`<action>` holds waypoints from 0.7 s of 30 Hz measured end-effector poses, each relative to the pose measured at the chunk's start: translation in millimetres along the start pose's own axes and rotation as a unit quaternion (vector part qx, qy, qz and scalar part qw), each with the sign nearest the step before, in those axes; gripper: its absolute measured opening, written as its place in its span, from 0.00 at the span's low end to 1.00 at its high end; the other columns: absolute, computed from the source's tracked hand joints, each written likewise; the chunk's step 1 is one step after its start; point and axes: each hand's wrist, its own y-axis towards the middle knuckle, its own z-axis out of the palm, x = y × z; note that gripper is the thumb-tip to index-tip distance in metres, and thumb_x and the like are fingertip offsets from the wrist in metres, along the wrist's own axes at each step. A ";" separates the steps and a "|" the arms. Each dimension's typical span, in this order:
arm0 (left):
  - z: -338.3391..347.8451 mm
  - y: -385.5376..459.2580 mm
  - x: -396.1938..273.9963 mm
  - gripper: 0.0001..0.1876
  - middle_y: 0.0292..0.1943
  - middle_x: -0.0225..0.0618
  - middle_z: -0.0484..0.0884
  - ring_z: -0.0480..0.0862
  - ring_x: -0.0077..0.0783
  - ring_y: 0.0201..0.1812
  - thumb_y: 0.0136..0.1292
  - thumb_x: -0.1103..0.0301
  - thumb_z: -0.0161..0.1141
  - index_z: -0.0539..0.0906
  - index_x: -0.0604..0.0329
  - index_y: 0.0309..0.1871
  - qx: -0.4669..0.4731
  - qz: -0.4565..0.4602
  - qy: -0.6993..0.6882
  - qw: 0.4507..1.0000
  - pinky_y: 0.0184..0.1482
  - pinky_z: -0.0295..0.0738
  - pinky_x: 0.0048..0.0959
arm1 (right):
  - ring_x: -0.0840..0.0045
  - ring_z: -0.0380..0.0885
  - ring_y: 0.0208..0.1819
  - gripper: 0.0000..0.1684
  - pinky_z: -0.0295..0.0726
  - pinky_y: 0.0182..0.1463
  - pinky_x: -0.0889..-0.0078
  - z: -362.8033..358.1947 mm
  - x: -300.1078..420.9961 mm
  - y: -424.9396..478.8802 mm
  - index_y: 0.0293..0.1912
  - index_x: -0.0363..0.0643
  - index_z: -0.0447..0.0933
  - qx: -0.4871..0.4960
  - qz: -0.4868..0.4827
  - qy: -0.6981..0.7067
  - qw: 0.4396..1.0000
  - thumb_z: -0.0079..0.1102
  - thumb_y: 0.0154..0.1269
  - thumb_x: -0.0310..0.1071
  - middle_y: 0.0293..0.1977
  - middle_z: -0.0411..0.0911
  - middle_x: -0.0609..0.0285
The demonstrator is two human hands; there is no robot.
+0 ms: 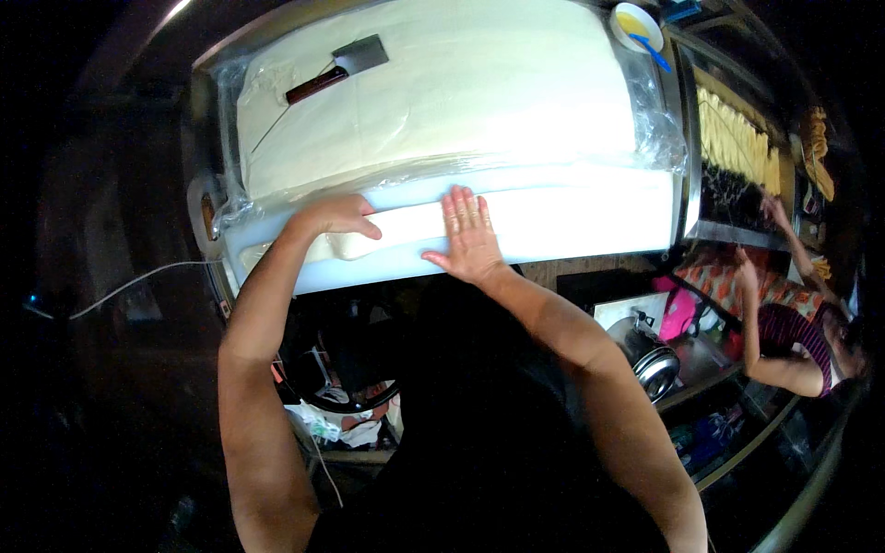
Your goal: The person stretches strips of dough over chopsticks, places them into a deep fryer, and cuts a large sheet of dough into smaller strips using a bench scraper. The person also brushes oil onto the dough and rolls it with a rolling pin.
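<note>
A long pale dough strip (408, 222) lies on a white work board (387, 266) in front of me. My left hand (337, 216) bends over the strip near its left end, thumb on the near side and fingers on the far side, gripping it. Beneath that hand the dough bulges, and a thinner part runs on to the left. My right hand (471, 231) rests palm down across the strip, fingers pointing away and thumb spread. Farther back, a large dough slab (484, 90) lies under clear plastic film (657, 131). On it sits a square-bladed cutter (361, 54) with a dark handle.
At the back right stands a white bowl (632, 26) of yellow liquid with a blue-handled utensil (650, 52). To the right, another person (795, 345) reaches over a fryer (726, 186) beside fried dough sticks (736, 131). A metal pot (653, 370) stands below the board's right side.
</note>
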 end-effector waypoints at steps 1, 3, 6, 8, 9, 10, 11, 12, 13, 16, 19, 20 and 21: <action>0.0 -1.7 7.0 0.26 0.38 0.41 0.87 0.83 0.35 0.40 0.51 0.50 0.68 0.86 0.61 0.48 -0.002 -0.002 -0.004 1.000 0.45 0.75 0.32 | 0.51 0.33 0.77 0.63 0.33 0.77 0.46 -1.5 15.3 4.8 0.73 0.28 0.43 0.031 0.000 -0.007 0.999 0.39 0.62 0.76 0.74 0.37 0.36; 1.7 -8.1 23.6 0.27 0.36 0.41 0.87 0.83 0.35 0.37 0.50 0.49 0.68 0.86 0.62 0.47 -0.007 -0.008 -0.020 1.000 0.43 0.75 0.32 | 0.53 0.30 0.78 0.62 0.30 0.77 0.49 -3.0 44.9 16.8 0.74 0.29 0.39 0.092 -0.005 -0.020 0.995 0.32 0.64 0.77 0.75 0.34 0.38; 0.2 -15.2 41.7 0.27 0.33 0.41 0.86 0.83 0.35 0.34 0.50 0.47 0.69 0.86 0.63 0.44 -0.007 -0.021 -0.025 0.999 0.40 0.75 0.32 | 0.52 0.32 0.78 0.64 0.31 0.77 0.48 18.7 80.2 31.4 0.73 0.28 0.39 0.054 -0.041 0.067 0.995 0.42 0.62 0.75 0.75 0.36 0.38; -2.7 -24.6 48.5 0.28 0.31 0.42 0.86 0.83 0.36 0.33 0.49 0.46 0.69 0.86 0.64 0.43 -0.004 -0.052 -0.007 0.999 0.39 0.75 0.32 | 0.54 0.32 0.78 0.65 0.30 0.78 0.49 23.0 102.0 42.4 0.73 0.29 0.36 0.060 -0.067 0.085 0.992 0.43 0.61 0.75 0.75 0.35 0.39; -4.0 -27.2 51.8 0.28 0.30 0.42 0.86 0.83 0.36 0.32 0.49 0.45 0.69 0.86 0.64 0.42 -0.007 -0.054 0.006 0.998 0.38 0.75 0.33 | 0.54 0.32 0.78 0.65 0.30 0.78 0.49 23.9 111.9 49.0 0.73 0.29 0.37 0.071 -0.075 0.083 0.991 0.42 0.61 0.75 0.75 0.36 0.39; -4.1 -29.0 53.9 0.29 0.30 0.43 0.86 0.83 0.36 0.32 0.49 0.44 0.69 0.86 0.65 0.41 -0.010 -0.055 0.018 0.998 0.38 0.75 0.33 | 0.54 0.32 0.78 0.64 0.30 0.78 0.50 23.3 120.4 54.3 0.73 0.29 0.37 0.085 -0.084 0.080 0.990 0.42 0.62 0.75 0.75 0.36 0.40; -4.7 -30.7 55.4 0.30 0.29 0.44 0.86 0.83 0.37 0.31 0.48 0.43 0.69 0.86 0.65 0.40 -0.012 -0.056 0.030 0.998 0.38 0.75 0.34 | 0.54 0.32 0.78 0.64 0.31 0.78 0.50 22.1 128.0 59.2 0.73 0.29 0.38 0.098 -0.092 0.077 0.988 0.41 0.62 0.75 0.75 0.36 0.40; -4.6 -31.6 55.5 0.30 0.29 0.45 0.85 0.83 0.37 0.31 0.48 0.43 0.69 0.86 0.65 0.39 -0.014 -0.064 0.028 0.997 0.38 0.75 0.34 | 0.54 0.33 0.78 0.63 0.32 0.78 0.52 18.6 132.2 61.2 0.73 0.28 0.40 0.088 -0.100 0.066 0.989 0.41 0.62 0.75 0.75 0.37 0.40; -5.2 -32.6 55.1 0.30 0.29 0.46 0.85 0.83 0.38 0.31 0.48 0.42 0.68 0.86 0.66 0.39 -0.016 -0.073 0.028 0.997 0.38 0.75 0.35 | 0.55 0.33 0.78 0.63 0.32 0.78 0.52 20.3 133.4 60.4 0.73 0.28 0.40 0.082 -0.109 0.058 0.989 0.42 0.62 0.75 0.75 0.37 0.40; -3.9 -31.8 56.1 0.32 0.29 0.47 0.85 0.84 0.40 0.32 0.47 0.40 0.68 0.87 0.65 0.38 -0.024 -0.080 0.073 0.994 0.38 0.76 0.36 | 0.56 0.35 0.78 0.61 0.32 0.78 0.54 13.8 119.4 53.8 0.73 0.29 0.41 0.071 -0.127 0.053 0.988 0.43 0.63 0.73 0.75 0.38 0.41; -2.5 -34.2 44.6 0.31 0.30 0.48 0.85 0.84 0.43 0.32 0.46 0.41 0.69 0.87 0.64 0.38 -0.052 -0.075 0.087 0.992 0.38 0.76 0.37 | 0.56 0.34 0.78 0.61 0.32 0.78 0.55 3.9 73.6 29.5 0.74 0.31 0.40 0.094 -0.063 0.042 0.993 0.40 0.64 0.74 0.76 0.37 0.42; -1.8 -35.7 41.0 0.30 0.30 0.48 0.85 0.84 0.43 0.32 0.46 0.41 0.69 0.87 0.64 0.38 -0.067 -0.072 0.080 0.992 0.38 0.76 0.37 | 0.56 0.32 0.78 0.61 0.32 0.78 0.55 3.1 53.2 20.2 0.74 0.32 0.36 0.093 -0.044 0.026 0.994 0.36 0.65 0.75 0.76 0.35 0.42; -1.0 -35.2 35.0 0.30 0.30 0.48 0.85 0.84 0.43 0.32 0.46 0.42 0.69 0.87 0.64 0.38 -0.081 -0.068 0.073 0.992 0.38 0.76 0.37 | 0.57 0.30 0.78 0.61 0.31 0.78 0.55 0.2 33.1 9.6 0.74 0.33 0.34 0.090 -0.016 0.012 0.996 0.32 0.65 0.76 0.76 0.33 0.42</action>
